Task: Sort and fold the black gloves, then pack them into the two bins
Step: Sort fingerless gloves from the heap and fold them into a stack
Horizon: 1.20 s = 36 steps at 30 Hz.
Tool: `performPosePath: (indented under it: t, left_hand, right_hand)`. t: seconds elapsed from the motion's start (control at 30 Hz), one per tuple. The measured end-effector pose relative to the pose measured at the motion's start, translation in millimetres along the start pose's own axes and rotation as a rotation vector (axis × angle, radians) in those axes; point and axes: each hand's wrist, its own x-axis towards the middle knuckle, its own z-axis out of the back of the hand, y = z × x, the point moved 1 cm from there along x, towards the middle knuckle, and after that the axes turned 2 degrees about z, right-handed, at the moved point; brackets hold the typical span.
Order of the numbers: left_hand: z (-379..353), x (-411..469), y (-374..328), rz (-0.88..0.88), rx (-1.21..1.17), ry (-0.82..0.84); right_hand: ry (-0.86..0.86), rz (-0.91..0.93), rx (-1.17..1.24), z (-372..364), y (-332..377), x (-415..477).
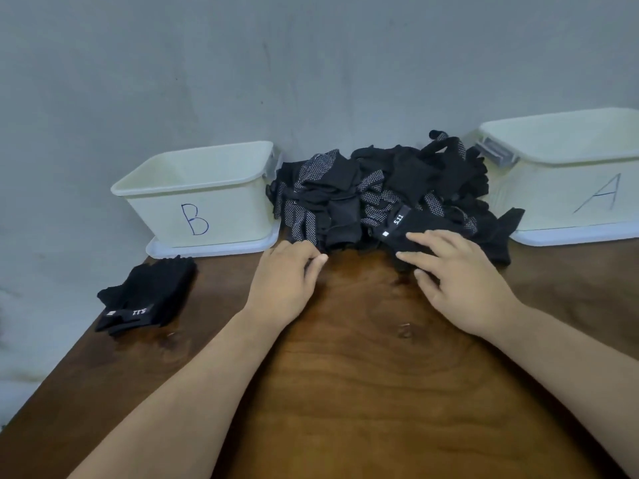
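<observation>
A heap of black gloves (377, 191), some with white grip dots, lies against the wall between two pale bins. The bin marked B (197, 198) stands on the left, the bin marked A (567, 181) on the right. My right hand (460, 274) lies with spread fingers on a black glove with a 5.11 label (435, 229) at the heap's front edge. My left hand (287, 274) rests on the table at the heap's near edge, fingertips touching the gloves, holding nothing. A small stack of black gloves (145, 299) lies near the table's left edge.
The brown wooden table (363, 375) ends at its left edge just beyond the small stack. Each bin sits on a flat lid. A grey wall rises directly behind the bins and heap.
</observation>
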Motion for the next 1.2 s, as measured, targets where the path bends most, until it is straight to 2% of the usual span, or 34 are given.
performPosePath:
  t: [0.13, 0.27, 0.37, 0.47, 0.67, 0.77, 0.93, 1.07, 1.2]
  left_hand:
    - [-11.2, 18.3, -5.8, -0.066, 0.039, -0.047]
    - [-19.8, 30.8, -10.1, -0.126, 0.046, -0.091]
    - [-26.2, 34.8, -9.1, -0.131, 0.015, -0.07]
    - [-29.5, 34.0, -6.5, -0.157, 0.103, -0.031]
    - [-24.6, 33.8, -7.1, -0.211, 0.053, -0.075]
    - [-16.0, 24.4, -16.1, -0.298, -0.055, -0.01]
    - [6.1, -19.1, -47.1, -0.515, -0.106, 0.204]
    - [16.7, -43.5, -60.5, -0.509, -0.194, 0.336]
    - [19.3, -40.4, -61.2, -0.393, -0.266, 0.258]
  right_hand:
    - [0.079, 0.0, -0.01, -5.4, 0.5, 5.0]
    - [0.118, -0.075, -0.018, -11.8, -0.6, 10.5]
    - [0.124, -0.079, -0.032, -16.1, 2.1, 17.0]
    - [0.143, -0.077, -0.015, -16.6, 3.0, 18.9]
    - [0.168, -0.09, 0.037, -14.5, 1.0, 18.8]
    - [0.174, -0.087, 0.064, -12.6, -1.0, 16.3]
    - [0.089, -0.064, 0.106, -6.0, 0.6, 13.8]
    - [-0.004, -0.047, 0.237, -0.2, 2.0, 9.6]
    - [-0.062, -0.143, 0.324, 2.3, -0.2, 7.6]
